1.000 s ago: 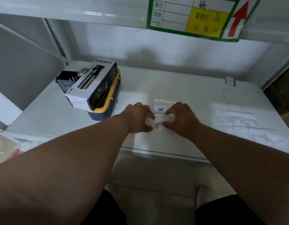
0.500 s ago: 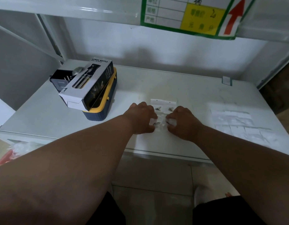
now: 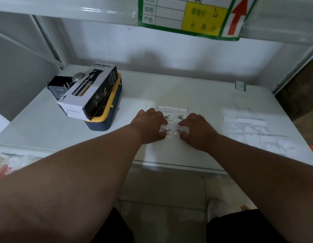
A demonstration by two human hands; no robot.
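Head view: limp screw bags pinched

The left hand (image 3: 148,126) and right hand (image 3: 198,130) each pinch the screw bags (image 3: 172,128) lying on the shelf (image 3: 187,92). The film looks light and slippery, so it is probably best held by its edges.

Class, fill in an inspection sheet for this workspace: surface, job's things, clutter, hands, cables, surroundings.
Surface: white shelf, scuffed.
Job's things: small bags holding screws, lying between the hands.
Clutter: spray bottle box on a blue and yellow case at left; flat clear bags at right.
Hands: left hand and right hand both pinch the small bags.
Cables: nothing seen.
Surroundings: label with a red arrow above; tiled floor below.
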